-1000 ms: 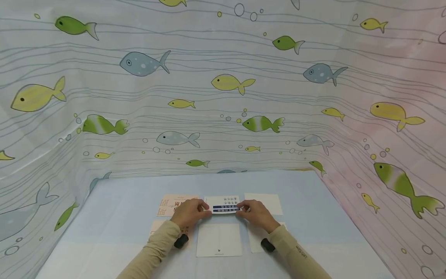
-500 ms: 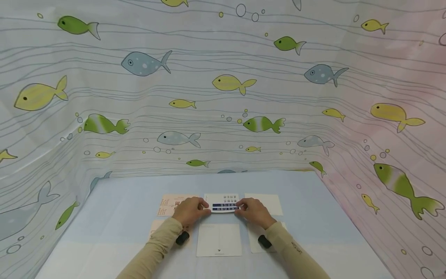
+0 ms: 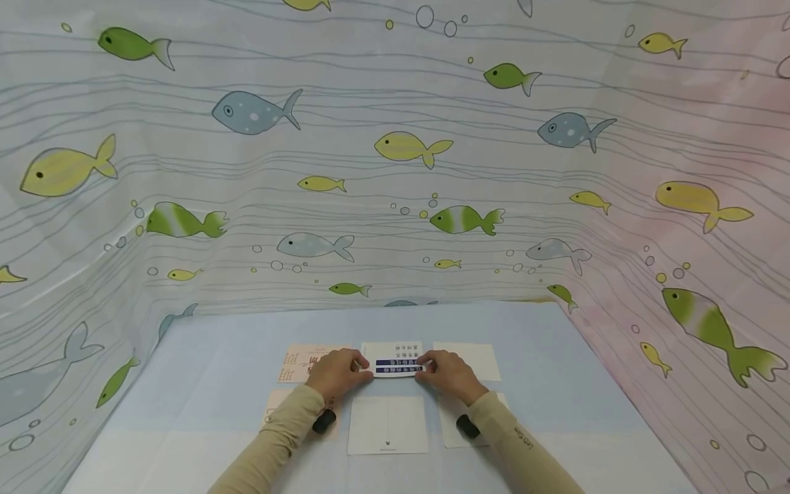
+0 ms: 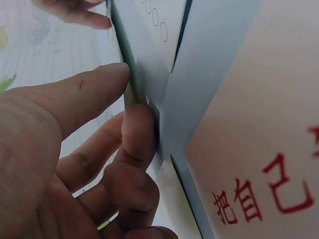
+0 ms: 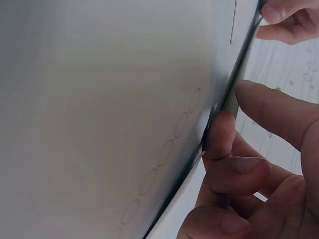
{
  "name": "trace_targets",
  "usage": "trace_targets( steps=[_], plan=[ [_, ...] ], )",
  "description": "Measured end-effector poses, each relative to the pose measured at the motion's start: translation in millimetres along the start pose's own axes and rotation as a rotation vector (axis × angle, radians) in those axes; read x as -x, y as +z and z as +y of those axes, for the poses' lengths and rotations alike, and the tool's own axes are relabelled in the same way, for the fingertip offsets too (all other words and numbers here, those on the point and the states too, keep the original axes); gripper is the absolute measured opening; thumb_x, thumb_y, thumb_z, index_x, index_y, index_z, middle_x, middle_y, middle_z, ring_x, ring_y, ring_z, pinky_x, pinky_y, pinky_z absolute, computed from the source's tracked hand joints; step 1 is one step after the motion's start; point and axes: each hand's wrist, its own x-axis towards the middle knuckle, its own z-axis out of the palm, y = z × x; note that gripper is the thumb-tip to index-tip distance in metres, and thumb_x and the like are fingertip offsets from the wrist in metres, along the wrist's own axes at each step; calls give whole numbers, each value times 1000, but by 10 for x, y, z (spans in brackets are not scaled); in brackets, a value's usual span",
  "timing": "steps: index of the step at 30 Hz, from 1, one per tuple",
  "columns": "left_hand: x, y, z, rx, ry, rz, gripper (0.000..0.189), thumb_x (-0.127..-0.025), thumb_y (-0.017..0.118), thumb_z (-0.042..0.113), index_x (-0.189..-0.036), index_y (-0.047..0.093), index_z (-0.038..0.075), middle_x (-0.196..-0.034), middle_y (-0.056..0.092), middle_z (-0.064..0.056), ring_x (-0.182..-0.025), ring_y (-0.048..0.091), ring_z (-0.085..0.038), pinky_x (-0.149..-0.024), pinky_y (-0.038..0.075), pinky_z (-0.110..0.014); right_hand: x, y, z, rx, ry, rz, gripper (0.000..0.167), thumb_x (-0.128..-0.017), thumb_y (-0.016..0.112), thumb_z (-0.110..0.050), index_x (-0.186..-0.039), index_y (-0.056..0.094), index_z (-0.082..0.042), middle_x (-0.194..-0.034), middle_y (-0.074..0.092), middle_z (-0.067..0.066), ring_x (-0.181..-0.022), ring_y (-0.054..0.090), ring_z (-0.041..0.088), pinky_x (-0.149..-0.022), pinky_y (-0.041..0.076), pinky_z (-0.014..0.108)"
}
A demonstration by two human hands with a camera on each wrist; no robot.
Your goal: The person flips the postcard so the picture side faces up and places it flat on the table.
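Note:
In the head view, a white card (image 3: 395,350) with dark blue bands and printed characters lies in the middle of the far row. My left hand (image 3: 336,374) pinches its near left corner, while my right hand (image 3: 455,377) pinches the near right one. The near edge looks slightly raised. From the left wrist, the left thumb (image 4: 102,84) presses on one face of the card with a curled index finger behind it. The right wrist view shows the right thumb (image 5: 274,107) and index finger holding the same edge seen thin, side-on.
Flanking the card in the far row are an orange-printed card (image 3: 296,363) and a blank cream card (image 3: 478,360). Nearer lie a cream card (image 3: 387,425) with a small mark and two partly covered by the arms. Fish-patterned sheeting (image 3: 395,206) walls the table (image 3: 204,370).
Both hands keep their pinch on the card. The right hand has shifted slightly left, and more of the card's blue bands show now than a second ago.

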Motion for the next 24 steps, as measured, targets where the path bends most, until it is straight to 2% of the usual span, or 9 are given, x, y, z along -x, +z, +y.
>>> trace_targets(
  steps=[13,24],
  plan=[
    [25,6,10,-14,4,17,18,-86,79,32,-97,75,18,-79,64,7,-68,57,-10,-61,46,-34,3,-9,-10,2,-3,-43,35,-90,77,-26,-121,71,-13,-81,58,-3,-73,53,14,-64,42,32],
    [28,64,-15,-12,-4,48,17,-88,77,34,-99,75,21,-77,63,9,-67,56,-10,-61,46,-34,21,3,32,-14,-19,-31,38,-90,77,-25,-124,68,-13,-82,60,-4,-72,54,14,-66,43,32]
  ],
)
